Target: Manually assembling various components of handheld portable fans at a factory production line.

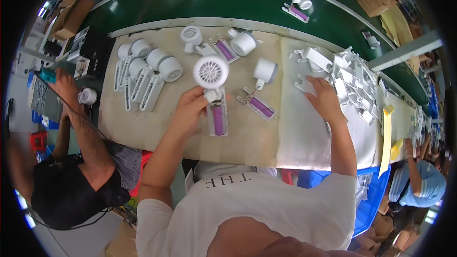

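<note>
While a green belt [204,2] runs behind the surface [131,131], bare along its near edge, the left hand [187,108] pinches a white fan [212,78], the right hand [325,100] spread near white parts [354,82].

Dark capital letters [225,181] — one short word, upside down — on white T-shirt [285,204]

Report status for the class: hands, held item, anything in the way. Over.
Left hand closed on handheld fan, purple battery exposed. Right hand open beside piled white plastic parts, contact unclear. Another open-handled fan lies between hands.
</note>
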`<state>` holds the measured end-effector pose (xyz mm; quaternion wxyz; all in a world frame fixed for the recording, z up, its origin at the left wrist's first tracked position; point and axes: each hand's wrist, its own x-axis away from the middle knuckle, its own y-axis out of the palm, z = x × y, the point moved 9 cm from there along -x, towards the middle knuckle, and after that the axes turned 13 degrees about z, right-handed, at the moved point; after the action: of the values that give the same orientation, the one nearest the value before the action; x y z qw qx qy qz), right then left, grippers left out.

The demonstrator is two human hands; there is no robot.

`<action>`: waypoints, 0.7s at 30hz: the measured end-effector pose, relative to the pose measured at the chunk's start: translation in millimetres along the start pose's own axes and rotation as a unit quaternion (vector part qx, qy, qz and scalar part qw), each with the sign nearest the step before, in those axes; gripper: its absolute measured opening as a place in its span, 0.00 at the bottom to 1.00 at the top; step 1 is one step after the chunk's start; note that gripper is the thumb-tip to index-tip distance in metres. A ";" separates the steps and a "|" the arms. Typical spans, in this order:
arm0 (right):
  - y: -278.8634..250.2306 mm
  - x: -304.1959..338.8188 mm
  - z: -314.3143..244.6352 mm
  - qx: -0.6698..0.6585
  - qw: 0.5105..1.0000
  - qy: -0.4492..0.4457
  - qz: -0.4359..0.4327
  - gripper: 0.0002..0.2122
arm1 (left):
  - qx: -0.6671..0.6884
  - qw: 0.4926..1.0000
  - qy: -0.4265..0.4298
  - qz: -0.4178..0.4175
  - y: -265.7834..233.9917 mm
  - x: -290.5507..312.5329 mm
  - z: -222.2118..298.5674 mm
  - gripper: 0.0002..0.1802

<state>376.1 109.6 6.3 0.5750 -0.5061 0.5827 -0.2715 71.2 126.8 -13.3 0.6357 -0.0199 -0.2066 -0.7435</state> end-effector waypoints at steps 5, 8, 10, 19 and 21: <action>-11.4 -5.2 9.5 -0.098 0.975 0.190 0.065 0.24 | 0.125 0.991 0.051 0.004 5.3 -9.9 1.2 0.18; 15.5 -7.2 -3.4 -0.484 0.821 0.292 0.083 0.23 | 0.218 0.972 0.071 0.040 14.3 -8.4 10.0 0.15; -5.5 -27.6 -79.7 -0.450 0.880 0.140 0.055 0.24 | 0.233 0.967 0.089 0.052 12.4 -10.5 3.6 0.16; -35.7 -54.0 -209.2 -0.218 0.944 -0.130 0.211 0.27 | 0.300 0.931 0.153 0.144 0.7 8.0 8.0 0.15; -32.8 -55.7 -213.7 -0.217 0.943 -0.133 0.215 0.27 | 0.297 0.928 0.168 0.149 -2.6 9.2 6.6 0.15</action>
<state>173.5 91.9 98.7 0.5685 -0.5129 0.6403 0.0612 65.4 120.7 -5.3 0.7412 0.2643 -0.3031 -0.5375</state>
